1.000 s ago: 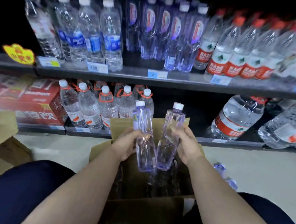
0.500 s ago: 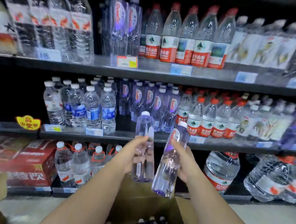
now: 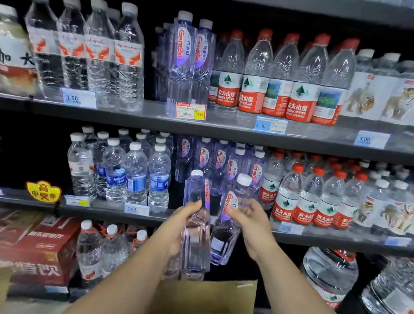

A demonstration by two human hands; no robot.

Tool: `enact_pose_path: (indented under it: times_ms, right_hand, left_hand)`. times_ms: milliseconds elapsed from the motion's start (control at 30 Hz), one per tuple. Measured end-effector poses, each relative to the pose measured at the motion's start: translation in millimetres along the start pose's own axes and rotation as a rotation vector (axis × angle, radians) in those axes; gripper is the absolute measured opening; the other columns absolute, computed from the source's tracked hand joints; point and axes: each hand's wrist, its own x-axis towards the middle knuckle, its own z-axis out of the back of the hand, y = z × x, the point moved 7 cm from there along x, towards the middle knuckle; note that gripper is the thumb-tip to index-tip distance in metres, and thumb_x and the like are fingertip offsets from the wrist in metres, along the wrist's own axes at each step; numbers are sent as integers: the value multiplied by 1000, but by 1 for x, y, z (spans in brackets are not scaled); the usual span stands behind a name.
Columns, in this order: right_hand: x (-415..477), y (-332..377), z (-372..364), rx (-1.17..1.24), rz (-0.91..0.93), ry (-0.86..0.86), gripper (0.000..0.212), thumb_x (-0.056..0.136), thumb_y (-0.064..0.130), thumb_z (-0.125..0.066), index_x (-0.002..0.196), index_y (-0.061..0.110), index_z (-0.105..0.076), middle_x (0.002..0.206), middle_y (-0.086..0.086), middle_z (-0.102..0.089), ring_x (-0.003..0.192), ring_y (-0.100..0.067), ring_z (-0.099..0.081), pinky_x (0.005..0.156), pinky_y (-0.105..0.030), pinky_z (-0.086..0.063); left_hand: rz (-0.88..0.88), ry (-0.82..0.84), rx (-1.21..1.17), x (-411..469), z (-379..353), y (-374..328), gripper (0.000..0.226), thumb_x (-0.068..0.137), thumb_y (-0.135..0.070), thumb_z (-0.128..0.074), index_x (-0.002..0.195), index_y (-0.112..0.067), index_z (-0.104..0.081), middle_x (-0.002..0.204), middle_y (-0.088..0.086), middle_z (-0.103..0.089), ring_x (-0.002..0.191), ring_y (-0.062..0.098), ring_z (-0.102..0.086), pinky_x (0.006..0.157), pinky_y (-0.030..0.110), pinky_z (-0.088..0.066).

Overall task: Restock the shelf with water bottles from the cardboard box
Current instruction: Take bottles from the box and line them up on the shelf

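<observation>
Two clear, violet-tinted square plastic bottles with white caps are in my hands, lifted above the open brown cardboard box (image 3: 211,303) and in front of the edge of the dark middle shelf (image 3: 108,213). The left hand (image 3: 181,223) curls its fingers around the middle of the left bottle (image 3: 195,250). The right hand (image 3: 251,221) grips the right bottle (image 3: 225,238) from the right side, with the thumb across its label.

Both bottles have the long axis close to vertical, with the cap up. The left bottle stands almost upright. The right bottle is tilted, its cap leaning to the right and its base toward the left bottle. They are just beside each other; I cannot tell if they touch.

The row of same violet bottles (image 3: 217,159) stands further back on the middle shelf, straight behind the caps, with free space in front of it. I judge that both hands are about equally near to this space, so the next move is forward and a little up, and the right bottle must first be made upright.
</observation>
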Motion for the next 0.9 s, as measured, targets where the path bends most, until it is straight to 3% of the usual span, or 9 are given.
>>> enact_pose_path:
  times_ms: [133,200,300,433,567,667,767,833,900]
  right_hand:
    - [37,10,-10,-66,1,28,20,83,10,-72,95,20,-58,93,0,-68,89,-18,-64,89,-36,-48]
    - [56,13,-14,-81,10,42,25,82,13,-73,101,20,-58,105,-1,-67,99,-18,-63,98,-37,-46]
    - [82,14,-21,-99,-7,49,61,80,20,-76,133,12,-47,128,-7,-60,116,-23,-59,107,-43,-41]
    - [117,12,-23,-90,10,23,56,87,16,-68,137,6,-44,129,-16,-57,119,-28,-56,109,-44,-40]
    - [138,13,-27,-66,50,23,39,89,11,-65,127,10,-55,116,-3,-67,108,-18,-61,105,-40,-44]
    - [150,18,-28,-56,74,14,31,90,4,-62,119,12,-56,110,1,-67,103,-14,-63,99,-32,-48]
    - [155,17,-32,-102,92,30,38,91,-2,-59,122,18,-48,120,7,-60,101,-3,-57,87,-13,-45]
    - [155,7,-35,-169,81,66,56,91,-2,-58,139,17,-36,137,3,-49,114,-6,-49,98,-20,-38]
    - [154,-5,-34,-219,59,99,64,92,-1,-58,145,18,-28,149,-1,-37,130,-11,-40,110,-28,-31]
  left_hand:
    - [22,-31,42,27,20,-15,40,80,-55,-63,102,-22,-70,111,7,-70,103,23,-63,82,36,-43]
    - [78,-39,21,39,23,-19,46,80,-55,-62,108,-19,-69,95,4,-75,85,19,-71,75,32,-49]
    - [90,-24,-13,57,29,-23,37,85,-49,-62,107,-19,-66,75,-3,-75,63,11,-72,53,22,-54]
    - [32,-69,62,85,34,-34,69,62,-49,-83,119,-19,-59,103,4,-70,97,22,-65,92,44,-50]
    - [1,-57,77,101,32,-55,41,80,-37,-71,111,-11,-64,92,8,-70,63,13,-70,54,24,-56]
    - [9,-85,3,115,37,-61,39,82,-33,-64,105,-3,-60,82,9,-65,60,17,-66,63,32,-56]
    - [5,-132,60,118,36,-64,41,84,-45,-66,111,-14,-64,90,3,-70,80,19,-67,73,36,-55]
    - [-1,-150,92,120,35,-65,32,81,-41,-71,103,-19,-65,95,2,-69,90,19,-63,84,35,-54]
    - [-20,-153,80,122,35,-65,25,82,-30,-72,102,-16,-66,90,2,-69,82,17,-64,75,30,-56]
